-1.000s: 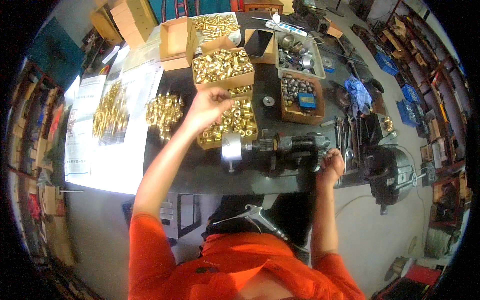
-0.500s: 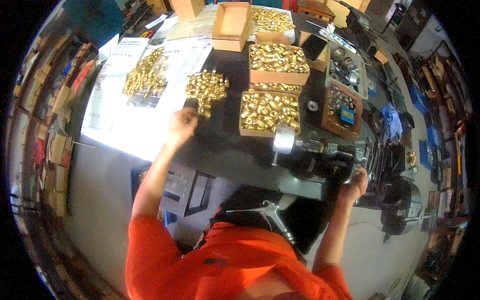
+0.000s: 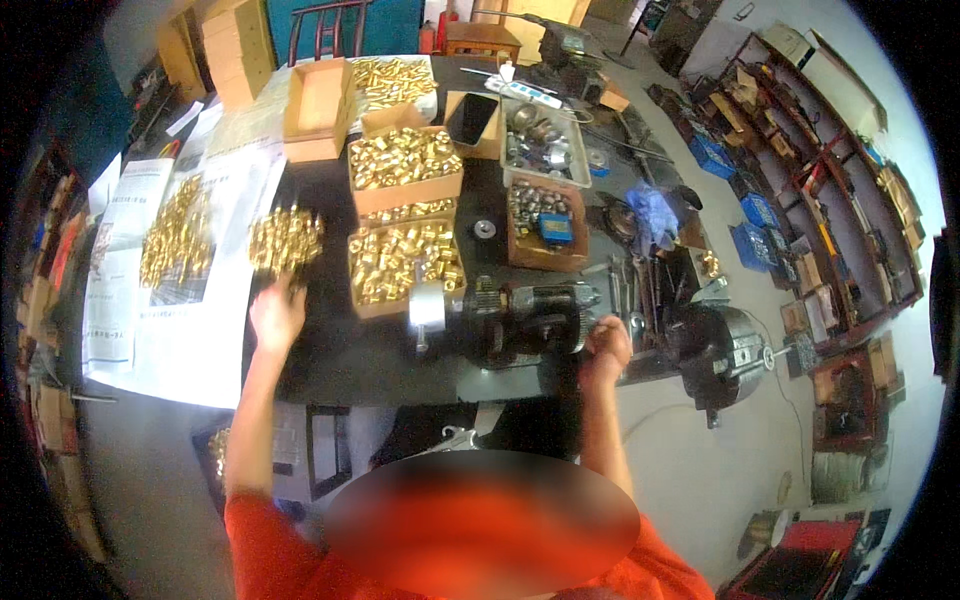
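My left hand [image 3: 277, 315] reaches to the near edge of a loose pile of small brass fittings [image 3: 285, 238] on the dark table. Its fingertips are blurred, so whether they grip a fitting is unclear. My right hand [image 3: 607, 350] is curled at the right end of a black spindle device [image 3: 535, 318] with a toothed ring; what its fingers hold is hidden. From the device's left end projects a silver cylinder [image 3: 427, 305] with a rod pointing down. Behind this cylinder, an open cardboard box [image 3: 385, 308] is full of brass fittings.
Newspaper [image 3: 225, 345] at left bears another brass pile [image 3: 178, 235]. Further back stand a second filled box [image 3: 410, 190], an empty carton [image 3: 318, 112] and a phone [image 3: 472, 118]. Right of the device lie wrenches [image 3: 635, 300], a blue cloth [image 3: 655, 215] and a large black chuck [image 3: 715, 350].
The view has swung right, so the table's things sit further left in it. My left hand remains by the brass pile, and my right hand stays at the device's right end.
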`<state>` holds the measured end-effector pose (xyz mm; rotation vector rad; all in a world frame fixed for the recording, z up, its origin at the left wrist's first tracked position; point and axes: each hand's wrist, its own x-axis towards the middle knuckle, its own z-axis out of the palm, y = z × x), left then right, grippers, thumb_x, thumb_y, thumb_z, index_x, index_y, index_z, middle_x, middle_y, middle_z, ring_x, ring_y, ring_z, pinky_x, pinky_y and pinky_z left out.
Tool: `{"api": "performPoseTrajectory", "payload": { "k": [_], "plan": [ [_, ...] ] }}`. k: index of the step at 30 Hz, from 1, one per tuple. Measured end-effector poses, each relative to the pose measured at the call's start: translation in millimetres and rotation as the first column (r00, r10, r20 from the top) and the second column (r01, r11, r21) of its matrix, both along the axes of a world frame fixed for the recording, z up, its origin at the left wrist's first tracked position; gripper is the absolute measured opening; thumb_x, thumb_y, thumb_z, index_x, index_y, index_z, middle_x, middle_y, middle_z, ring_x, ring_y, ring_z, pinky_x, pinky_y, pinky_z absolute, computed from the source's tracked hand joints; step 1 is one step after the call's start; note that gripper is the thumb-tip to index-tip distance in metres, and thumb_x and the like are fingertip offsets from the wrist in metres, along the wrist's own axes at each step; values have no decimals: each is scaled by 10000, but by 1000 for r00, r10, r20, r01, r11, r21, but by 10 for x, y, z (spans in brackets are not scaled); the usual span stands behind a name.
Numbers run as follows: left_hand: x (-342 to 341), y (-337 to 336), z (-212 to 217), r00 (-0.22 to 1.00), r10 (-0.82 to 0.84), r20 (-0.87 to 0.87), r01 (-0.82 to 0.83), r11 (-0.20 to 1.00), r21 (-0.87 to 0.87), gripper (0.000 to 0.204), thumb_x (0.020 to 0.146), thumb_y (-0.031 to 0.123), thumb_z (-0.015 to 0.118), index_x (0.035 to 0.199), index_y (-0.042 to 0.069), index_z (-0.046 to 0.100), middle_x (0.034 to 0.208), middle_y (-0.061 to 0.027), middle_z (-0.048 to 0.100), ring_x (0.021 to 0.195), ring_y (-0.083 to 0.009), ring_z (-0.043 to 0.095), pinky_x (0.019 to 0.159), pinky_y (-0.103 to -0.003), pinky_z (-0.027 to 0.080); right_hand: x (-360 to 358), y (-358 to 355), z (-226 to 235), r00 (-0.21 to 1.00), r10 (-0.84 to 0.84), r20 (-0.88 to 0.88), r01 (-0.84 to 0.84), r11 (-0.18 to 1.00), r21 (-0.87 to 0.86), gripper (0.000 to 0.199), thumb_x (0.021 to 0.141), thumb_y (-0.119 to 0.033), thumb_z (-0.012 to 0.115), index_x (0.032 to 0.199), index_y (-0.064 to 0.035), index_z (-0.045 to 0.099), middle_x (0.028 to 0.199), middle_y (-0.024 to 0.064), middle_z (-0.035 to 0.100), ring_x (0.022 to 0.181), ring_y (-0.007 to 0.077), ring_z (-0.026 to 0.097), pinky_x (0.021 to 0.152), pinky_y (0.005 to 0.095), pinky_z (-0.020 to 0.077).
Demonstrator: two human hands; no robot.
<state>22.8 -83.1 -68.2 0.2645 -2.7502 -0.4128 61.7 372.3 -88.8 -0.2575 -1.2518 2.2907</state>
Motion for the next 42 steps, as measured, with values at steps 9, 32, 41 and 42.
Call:
{"api": "performPoseTrajectory", "payload": {
  "k": [9, 32, 41, 42],
  "plan": [
    [124, 84, 166, 999, -52, -12, 52, 998, 47, 200, 700, 222, 645, 835, 89, 584, 695, -139, 614, 660, -306, 608, 615, -405, 483, 86, -50, 78, 985, -125, 118, 114, 989, 97, 126, 816, -166, 521, 792, -56, 575, 595, -46, 411, 522, 66, 340, 483, 217, 284],
    [865, 707, 567, 705, -695, -142, 279, 87, 956, 160, 765, -4, 604, 918, -46, 588, 810, -95, 627, 710, -134, 618, 641, -252, 503, -4, 84, -99, 992, -29, 122, 30, 1000, -6, 138, 826, -162, 488, 781, -56, 563, 632, -17, 446, 512, 72, 372, 452, 194, 288],
    [383, 1098, 989, 757, -569, -322, 433, 67, 899, 125, 787, -3, 587, 886, -80, 583, 728, -107, 616, 616, -152, 611, 579, -253, 500, 66, 25, 67, 990, -46, 130, 48, 999, -13, 143, 837, -155, 471, 767, -41, 522, 607, -6, 404, 512, 78, 342, 443, 203, 261],
    [375, 1084, 983, 754, -584, -301, 425, 85, 901, 118, 789, 1, 586, 875, -80, 585, 711, -103, 614, 595, -150, 609, 565, -251, 497, 104, 11, 121, 993, -5, 116, 2, 1000, 22, 139, 836, -146, 466, 765, -39, 521, 606, -5, 402, 506, 79, 335, 435, 205, 261]
  ]
}}
